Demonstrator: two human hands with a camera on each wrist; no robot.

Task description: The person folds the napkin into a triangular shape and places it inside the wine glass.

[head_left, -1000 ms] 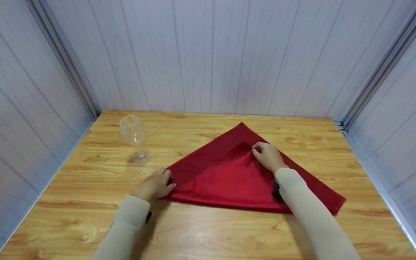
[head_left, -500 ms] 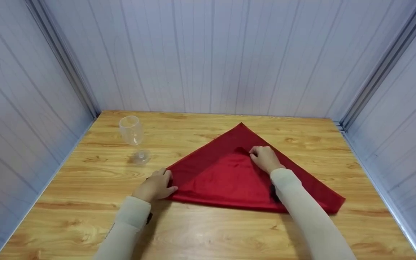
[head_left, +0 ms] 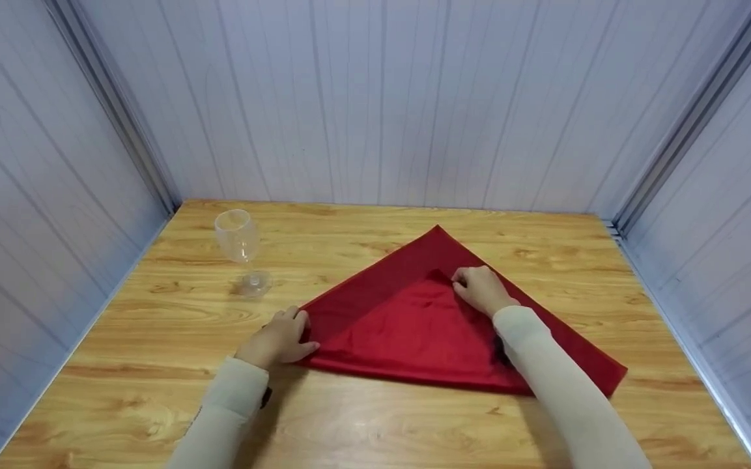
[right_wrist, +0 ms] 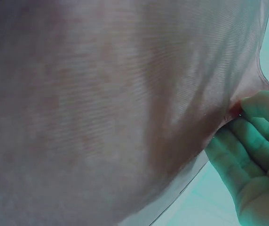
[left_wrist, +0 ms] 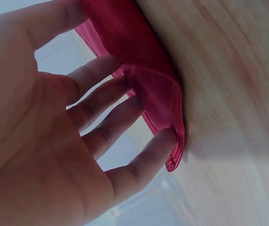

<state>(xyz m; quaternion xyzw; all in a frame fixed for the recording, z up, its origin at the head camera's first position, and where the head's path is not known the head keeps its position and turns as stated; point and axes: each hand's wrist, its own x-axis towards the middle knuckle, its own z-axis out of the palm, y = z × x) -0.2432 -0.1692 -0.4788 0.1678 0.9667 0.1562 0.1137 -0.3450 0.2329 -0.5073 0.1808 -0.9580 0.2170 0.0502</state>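
A shiny red cloth napkin [head_left: 401, 326] lies on the table, its near part folded over so that a darker border shows along the two far sides. My right hand [head_left: 484, 290] pinches the tip of the folded flap between thumb and fingers; the right wrist view shows this pinch at the cloth's edge, with the right hand [right_wrist: 252, 146] at the right. At the napkin's left corner, my left hand [head_left: 279, 339] rests with fingers spread. In the left wrist view, fingertips of the left hand [left_wrist: 54, 127] touch the layered red edge without curling round it.
A clear stemmed wine glass [head_left: 237, 238] stands upright at the back left, beyond my left hand. The wooden table [head_left: 382, 426] is bounded by a pale panelled wall [head_left: 375, 104] behind and similar walls on both sides.
My right hand has come slightly nearer to me, still pinching the flap's tip. The napkin's far and right corners have shifted a little toward me. The left hand has barely moved.
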